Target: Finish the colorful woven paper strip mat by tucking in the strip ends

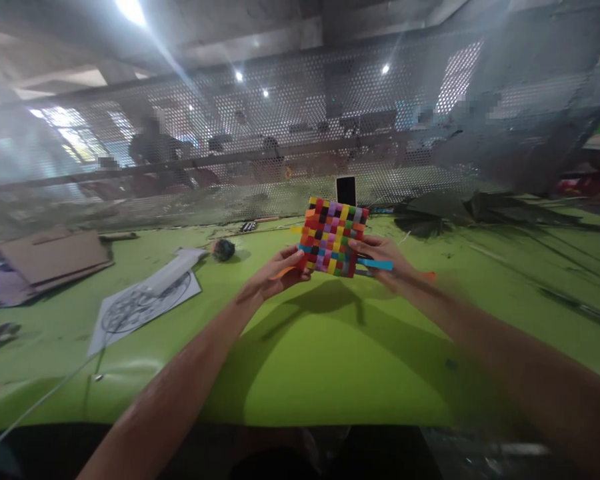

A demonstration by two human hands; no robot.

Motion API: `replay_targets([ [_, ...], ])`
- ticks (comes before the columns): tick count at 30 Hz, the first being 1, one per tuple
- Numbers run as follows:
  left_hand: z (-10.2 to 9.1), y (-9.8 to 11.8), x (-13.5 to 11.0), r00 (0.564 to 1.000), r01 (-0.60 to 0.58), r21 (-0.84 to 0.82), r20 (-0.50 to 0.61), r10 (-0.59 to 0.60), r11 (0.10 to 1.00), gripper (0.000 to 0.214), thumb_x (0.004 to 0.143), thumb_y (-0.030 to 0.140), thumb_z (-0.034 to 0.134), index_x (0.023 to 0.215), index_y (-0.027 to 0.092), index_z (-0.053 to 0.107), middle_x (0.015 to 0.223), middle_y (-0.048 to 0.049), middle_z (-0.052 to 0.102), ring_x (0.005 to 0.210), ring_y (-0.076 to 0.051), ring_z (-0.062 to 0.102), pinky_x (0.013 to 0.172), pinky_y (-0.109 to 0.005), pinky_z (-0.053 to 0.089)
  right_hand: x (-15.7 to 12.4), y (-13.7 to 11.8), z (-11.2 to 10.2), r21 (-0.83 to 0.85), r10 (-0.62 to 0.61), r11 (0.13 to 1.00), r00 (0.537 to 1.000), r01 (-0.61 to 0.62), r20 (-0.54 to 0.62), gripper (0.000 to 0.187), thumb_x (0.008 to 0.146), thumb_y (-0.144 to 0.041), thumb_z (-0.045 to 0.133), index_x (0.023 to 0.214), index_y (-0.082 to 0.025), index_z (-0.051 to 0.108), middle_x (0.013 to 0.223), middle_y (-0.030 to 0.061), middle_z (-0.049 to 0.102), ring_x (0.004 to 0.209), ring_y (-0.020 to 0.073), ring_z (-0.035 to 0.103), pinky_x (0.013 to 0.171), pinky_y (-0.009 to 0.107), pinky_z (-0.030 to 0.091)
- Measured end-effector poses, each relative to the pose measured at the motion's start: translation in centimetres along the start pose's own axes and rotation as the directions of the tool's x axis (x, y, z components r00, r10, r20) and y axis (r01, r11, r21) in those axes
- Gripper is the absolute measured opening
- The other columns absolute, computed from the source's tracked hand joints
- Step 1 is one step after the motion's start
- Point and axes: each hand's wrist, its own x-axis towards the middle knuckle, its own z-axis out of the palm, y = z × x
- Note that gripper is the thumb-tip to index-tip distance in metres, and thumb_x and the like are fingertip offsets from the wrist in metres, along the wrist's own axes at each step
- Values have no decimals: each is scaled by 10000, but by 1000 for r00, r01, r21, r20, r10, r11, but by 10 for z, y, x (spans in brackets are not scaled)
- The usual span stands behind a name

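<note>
A small woven mat of many-coloured strips is held up above the green table, its checkered face toward me. My left hand grips its lower left edge, thumb in front and fingers behind. At the right edge my right hand pinches it, thumb on the front. Loose strip ends stick out at the sides: a blue one under my right hand, and orange ones beside both hands. The fingers behind the mat are partly hidden.
On the green table lie a printed paper sheet, cardboard and a dark ball to the left. A dark-screened device stands behind the mat. Dark leaves lie at the back right, before a perforated metal screen.
</note>
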Motion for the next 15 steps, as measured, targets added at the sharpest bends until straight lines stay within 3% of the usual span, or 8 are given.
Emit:
replay_targets([
  [5,-1,7,-4,1000,-29,106,7,28,994,388,630,260,897,957,194,700,963,-37,710,747,-133,655,715,-297,539,-4,-2,-1,-35,43,998,998,-42,35,301,663,-334,868,932,-223,791,1037,76,774,968,273,735,900,455,590],
  [11,1,11,-8,967,14,317,237,-93,948,496,632,143,870,1085,178,670,1070,-88,713,962,-196,684,887,-362,536,-5,1,2,-38,54,998,998,-53,42,284,644,-297,881,897,-205,792,997,67,783,916,245,748,895,406,604],
  [15,7,13,-11,961,86,468,194,-196,880,538,599,135,877,1090,173,660,1030,-74,713,1018,-236,672,920,-389,537,-4,4,4,-17,92,996,992,-91,85,310,652,-303,876,934,-205,792,1019,66,779,939,244,744,886,380,614],
])
